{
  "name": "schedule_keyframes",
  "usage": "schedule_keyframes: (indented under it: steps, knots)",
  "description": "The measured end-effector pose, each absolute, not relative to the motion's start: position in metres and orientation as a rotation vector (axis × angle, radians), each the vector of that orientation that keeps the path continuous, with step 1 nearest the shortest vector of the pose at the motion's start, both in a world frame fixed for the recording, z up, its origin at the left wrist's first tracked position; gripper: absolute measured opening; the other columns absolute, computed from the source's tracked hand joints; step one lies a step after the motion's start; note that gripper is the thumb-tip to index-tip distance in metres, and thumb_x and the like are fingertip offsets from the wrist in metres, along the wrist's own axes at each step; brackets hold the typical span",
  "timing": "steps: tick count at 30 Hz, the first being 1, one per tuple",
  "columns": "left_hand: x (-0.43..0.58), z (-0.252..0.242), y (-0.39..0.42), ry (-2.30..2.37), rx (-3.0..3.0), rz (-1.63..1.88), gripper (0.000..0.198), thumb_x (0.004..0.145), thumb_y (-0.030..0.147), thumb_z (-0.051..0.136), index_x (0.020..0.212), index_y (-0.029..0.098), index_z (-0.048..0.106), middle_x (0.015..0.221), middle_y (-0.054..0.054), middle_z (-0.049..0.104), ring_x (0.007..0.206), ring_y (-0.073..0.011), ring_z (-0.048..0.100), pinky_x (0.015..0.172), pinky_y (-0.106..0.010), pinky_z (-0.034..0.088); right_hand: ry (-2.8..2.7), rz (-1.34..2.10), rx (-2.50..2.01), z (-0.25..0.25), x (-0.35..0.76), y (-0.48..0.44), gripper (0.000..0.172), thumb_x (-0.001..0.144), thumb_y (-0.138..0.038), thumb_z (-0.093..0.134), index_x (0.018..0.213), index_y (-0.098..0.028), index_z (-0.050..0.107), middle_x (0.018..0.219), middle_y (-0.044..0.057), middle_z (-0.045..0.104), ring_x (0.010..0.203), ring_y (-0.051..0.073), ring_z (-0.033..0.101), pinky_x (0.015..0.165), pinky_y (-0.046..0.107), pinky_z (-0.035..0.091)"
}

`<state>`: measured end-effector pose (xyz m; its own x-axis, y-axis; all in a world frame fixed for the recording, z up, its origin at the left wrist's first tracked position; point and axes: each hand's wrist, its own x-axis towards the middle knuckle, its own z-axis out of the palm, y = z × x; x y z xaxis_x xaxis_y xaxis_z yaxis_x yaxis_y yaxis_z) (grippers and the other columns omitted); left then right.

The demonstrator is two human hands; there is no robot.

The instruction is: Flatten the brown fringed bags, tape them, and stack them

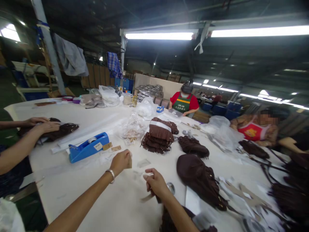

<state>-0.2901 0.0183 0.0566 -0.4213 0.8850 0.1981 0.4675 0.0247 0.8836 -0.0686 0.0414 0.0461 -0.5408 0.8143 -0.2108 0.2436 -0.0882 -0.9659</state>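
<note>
My left hand (121, 162) is closed over the white table (103, 196), and a small tan card (129, 161) shows at its fingertips. To its right, my right hand (155, 183) has its index finger and thumb apart, the other fingers partly curled. A tan strip (146, 198) shows below the right hand; whether the hand touches it, I cannot tell. A small clear plastic piece (144, 163) lies between and beyond the hands. Beside my right wrist is a round metallic thing (171, 187), and a dark brown bag (196, 177) lies farther right.
A blue tape dispenser (89, 148) stands left, near tan tags (116, 148). Stacked brown fringed pieces (158, 135) and clear plastic bags (131, 129) lie ahead. Another person's hands (43, 125) handle a brown item at left. A co-worker (184, 103) is opposite, another person (256, 130) right.
</note>
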Motion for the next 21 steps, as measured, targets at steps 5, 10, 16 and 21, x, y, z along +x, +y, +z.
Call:
schedule_keyframes:
  steps: [5, 10, 16, 21]
  knots:
    - [-0.276, 0.049, -0.003, 2.0, 1.652, 1.157, 0.019, 0.087, 0.033, 0.048, 0.081, 0.023, 0.063, 0.086, -0.003, 0.066, 0.084, -0.0209, 0.059, 0.08, -0.031, 0.04, -1.748, 1.632, -1.149, 0.057, -0.058, 0.053, 0.039, 0.077, -0.057, 0.06, 0.076, -0.019, 0.052, 0.044, -0.007, 0.051, 0.038, 0.007, 0.038, 0.041, 0.019, 0.025]
    - [-0.285, 0.044, -0.027, 2.13, 1.724, 1.037, 0.023, 0.092, 0.033, 0.041, 0.087, 0.022, 0.06, 0.09, -0.005, 0.065, 0.087, -0.0229, 0.057, 0.08, -0.032, 0.037, -1.686, 1.694, -1.162, 0.058, -0.043, 0.045, 0.043, 0.077, -0.062, 0.058, 0.082, -0.02, 0.053, 0.047, -0.007, 0.05, 0.04, 0.007, 0.039, 0.039, 0.018, 0.024]
    - [-0.295, 0.044, -0.046, 2.216, 1.637, 0.914, 0.024, 0.092, 0.029, 0.039, 0.077, 0.023, 0.057, 0.068, -0.001, 0.062, 0.067, -0.019, 0.057, 0.062, -0.028, 0.033, -1.604, 1.757, -1.077, 0.066, -0.041, 0.043, 0.041, 0.073, -0.057, 0.066, 0.082, -0.018, 0.059, 0.062, -0.001, 0.059, 0.056, 0.012, 0.054, 0.045, 0.02, 0.033]
    - [-0.285, 0.042, -0.047, 2.08, 1.684, 0.893, 0.022, 0.09, 0.031, 0.044, 0.076, 0.023, 0.059, 0.074, 0.001, 0.066, 0.072, -0.0177, 0.06, 0.064, -0.026, 0.036, -1.545, 1.784, -1.043, 0.069, -0.048, 0.055, 0.04, 0.071, -0.056, 0.069, 0.077, -0.017, 0.062, 0.083, 0.006, 0.066, 0.077, 0.017, 0.062, 0.064, 0.026, 0.045]
